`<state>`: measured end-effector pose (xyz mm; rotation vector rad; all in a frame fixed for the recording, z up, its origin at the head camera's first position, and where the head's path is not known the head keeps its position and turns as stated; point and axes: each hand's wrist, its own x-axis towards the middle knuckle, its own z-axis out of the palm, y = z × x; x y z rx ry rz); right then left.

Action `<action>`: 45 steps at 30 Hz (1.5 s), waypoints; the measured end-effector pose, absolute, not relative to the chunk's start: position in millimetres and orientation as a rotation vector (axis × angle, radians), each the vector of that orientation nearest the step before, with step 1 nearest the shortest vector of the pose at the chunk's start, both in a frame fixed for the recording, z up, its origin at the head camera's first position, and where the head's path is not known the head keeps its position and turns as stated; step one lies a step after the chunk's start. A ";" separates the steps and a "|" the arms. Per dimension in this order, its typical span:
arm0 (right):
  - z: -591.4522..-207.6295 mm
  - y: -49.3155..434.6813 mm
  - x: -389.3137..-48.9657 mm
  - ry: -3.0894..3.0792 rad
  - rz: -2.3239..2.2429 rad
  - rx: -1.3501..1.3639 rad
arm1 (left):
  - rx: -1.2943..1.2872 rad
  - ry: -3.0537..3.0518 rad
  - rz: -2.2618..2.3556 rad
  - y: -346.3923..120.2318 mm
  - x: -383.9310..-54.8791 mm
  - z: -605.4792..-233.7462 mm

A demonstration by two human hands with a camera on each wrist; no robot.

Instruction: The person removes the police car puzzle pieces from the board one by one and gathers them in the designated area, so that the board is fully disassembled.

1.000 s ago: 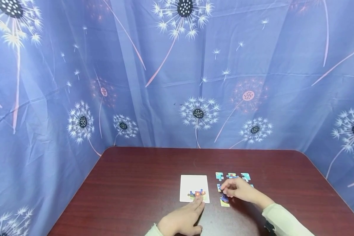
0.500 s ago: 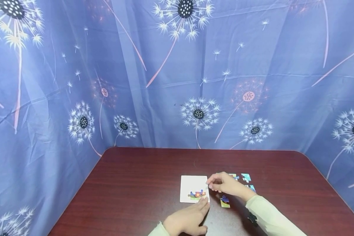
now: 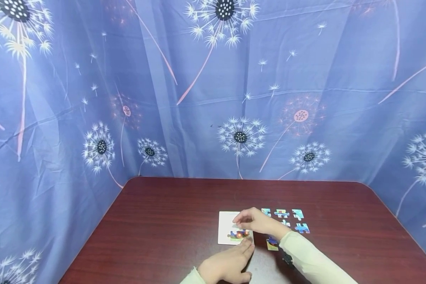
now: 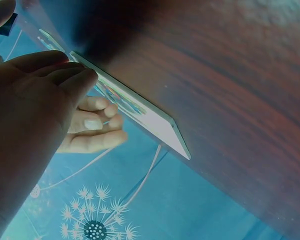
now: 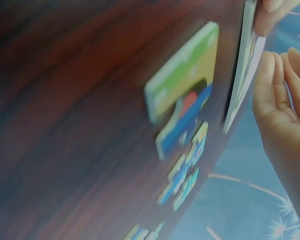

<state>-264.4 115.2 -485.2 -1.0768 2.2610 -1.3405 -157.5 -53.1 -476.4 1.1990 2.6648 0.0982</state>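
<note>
Hands meet over a half-built puzzle on a dark tabletop (image 3: 163, 221).

The right hand (image 3: 253, 221), fingers curled, seems to pinch a piece above the white board (image 3: 226, 220); the left hand (image 3: 227, 263), fingers straight, steadies its near edge. A misjudged press could jar the joined pieces (image 3: 239, 234) loose.

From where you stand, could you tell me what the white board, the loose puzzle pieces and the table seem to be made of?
The white board looks like stiff matte card or thin board: flat, with a thin visible edge in the left wrist view. The loose puzzle pieces seem to be printed cardboard, with bright pictures and die-cut tabs. The table looks like dark reddish wood or wood-grain laminate, smooth with a soft sheen; I cannot tell which.
</note>
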 end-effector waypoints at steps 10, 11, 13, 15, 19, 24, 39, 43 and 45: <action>-490.2 109.5 -263.3 2.275 -1.236 -1.018 | 1.254 2.717 0.018 -51.9 -156.8 -476.9; -489.9 109.0 -263.0 2.273 -1.229 -1.024 | 1.252 2.719 0.015 -51.9 -156.5 -477.1; -489.5 107.7 -262.7 2.275 -1.214 -1.039 | 1.250 2.723 0.010 -51.8 -156.4 -478.0; -490.2 106.7 -263.1 2.281 -1.200 -1.047 | 1.251 2.724 0.006 -51.7 -156.3 -478.2; -492.0 105.1 -264.9 2.305 -1.175 -1.058 | 1.263 2.727 0.001 -51.6 -156.3 -477.7; -493.1 103.8 -265.3 2.307 -1.171 -1.058 | 1.247 2.708 0.049 -52.2 -156.2 -476.1; -492.2 103.3 -263.0 2.214 -1.251 -1.012 | 1.205 2.639 0.153 -53.1 -158.9 -476.1; -492.2 103.4 -262.4 2.178 -1.287 -0.992 | 1.201 2.628 0.178 -53.4 -159.7 -476.3; -492.5 103.1 -262.3 2.175 -1.298 -0.984 | 1.198 2.629 0.179 -53.3 -159.8 -476.4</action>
